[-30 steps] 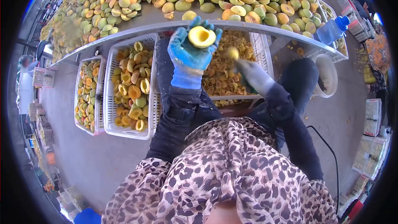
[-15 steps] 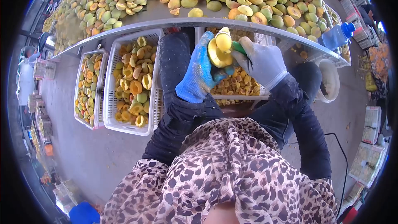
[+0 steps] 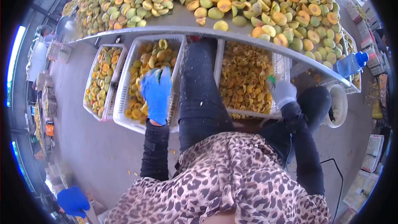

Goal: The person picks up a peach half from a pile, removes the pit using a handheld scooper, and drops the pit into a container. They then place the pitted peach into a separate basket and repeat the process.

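Closed around a green tool, the right hand has parted from the left hand, now over 1 white crate holding fruit halves; left grip unclear. Scraps fill a crate rightward.

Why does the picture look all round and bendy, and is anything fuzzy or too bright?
Head view: the table edge bows and the corners go black, probably from a very wide lens; head view: the bright strip near the picture's left edge glares white with blue fringes; head view: the right hand looks a little fuzzy, maybe from moving.
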The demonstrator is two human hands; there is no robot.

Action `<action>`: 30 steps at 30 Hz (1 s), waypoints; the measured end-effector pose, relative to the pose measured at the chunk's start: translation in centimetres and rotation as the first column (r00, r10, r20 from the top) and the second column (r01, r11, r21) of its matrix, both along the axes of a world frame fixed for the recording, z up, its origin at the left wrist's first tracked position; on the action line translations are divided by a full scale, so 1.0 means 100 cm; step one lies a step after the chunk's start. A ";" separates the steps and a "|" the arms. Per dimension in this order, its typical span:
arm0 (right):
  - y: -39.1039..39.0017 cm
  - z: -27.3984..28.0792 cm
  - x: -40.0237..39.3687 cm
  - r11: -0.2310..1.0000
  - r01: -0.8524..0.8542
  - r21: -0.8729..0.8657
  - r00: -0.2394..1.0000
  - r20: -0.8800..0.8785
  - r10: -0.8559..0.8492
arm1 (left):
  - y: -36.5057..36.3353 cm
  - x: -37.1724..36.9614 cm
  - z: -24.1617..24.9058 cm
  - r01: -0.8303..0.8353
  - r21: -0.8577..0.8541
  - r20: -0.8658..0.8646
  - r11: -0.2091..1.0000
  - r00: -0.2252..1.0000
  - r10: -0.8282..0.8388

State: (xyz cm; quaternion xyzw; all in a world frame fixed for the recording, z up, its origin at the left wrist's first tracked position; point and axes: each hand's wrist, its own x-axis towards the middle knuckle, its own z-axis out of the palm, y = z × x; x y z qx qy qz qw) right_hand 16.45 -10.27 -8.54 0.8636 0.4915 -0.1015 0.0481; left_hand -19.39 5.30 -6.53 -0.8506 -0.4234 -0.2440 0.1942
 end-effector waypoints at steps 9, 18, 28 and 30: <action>0.001 -0.015 -0.024 0.946 -0.033 0.323 0.936 -0.322 0.143 | 0.113 0.214 0.045 0.148 -0.714 0.198 0.684 0.980 -0.005; 0.011 0.034 -0.019 0.842 0.352 0.409 0.433 -0.869 0.241 | 0.139 0.232 0.013 0.486 -0.813 0.502 0.320 0.864 -0.036; 0.049 0.087 -0.044 0.650 -0.164 0.742 0.867 -0.205 0.453 | 0.010 0.197 0.066 0.962 -0.228 0.583 -0.149 0.258 0.770; 0.040 0.090 -0.048 0.690 -0.181 0.701 0.870 -0.212 0.444 | -0.004 0.193 0.067 0.968 -0.243 0.746 -0.058 0.225 0.627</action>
